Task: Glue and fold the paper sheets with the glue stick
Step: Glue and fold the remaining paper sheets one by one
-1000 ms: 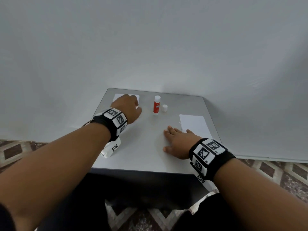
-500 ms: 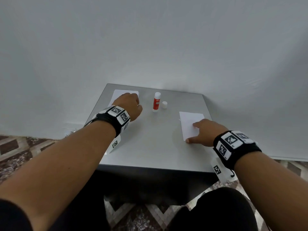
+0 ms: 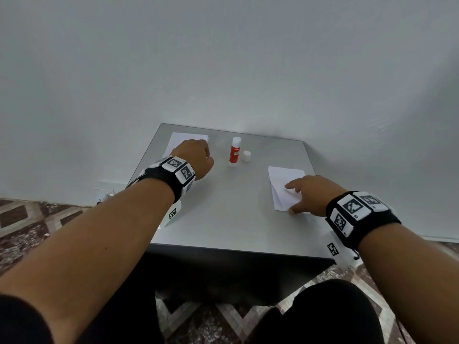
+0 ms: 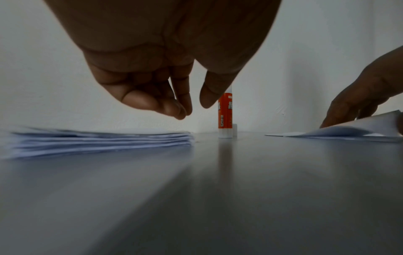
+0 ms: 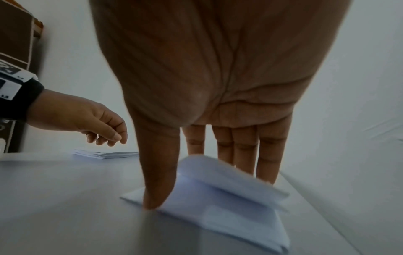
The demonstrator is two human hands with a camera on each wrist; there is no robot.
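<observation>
A red-and-white glue stick (image 3: 234, 152) stands upright and uncapped at the back middle of the grey table (image 3: 223, 214), its white cap (image 3: 247, 156) just to its right. A stack of white paper sheets (image 3: 188, 139) lies at the back left. My left hand (image 3: 198, 155) hovers just above the stack's right end with fingers (image 4: 174, 107) loosely curled, holding nothing. More white sheets (image 3: 285, 177) lie at the right. My right hand (image 3: 295, 198) rests on them with straight fingers, the thumb (image 5: 152, 198) pressing the near left corner. The top sheet (image 5: 229, 177) bulges up between thumb and fingers.
A white wall stands right behind and to the right of the table. The table's near edge (image 3: 236, 249) is close to my knees. Patterned floor tiles (image 3: 37, 214) show on both sides.
My right hand has moved from the table's middle to the right, onto the right-hand sheets, and the top sheet has lifted. My left hand stays over the left stack.
</observation>
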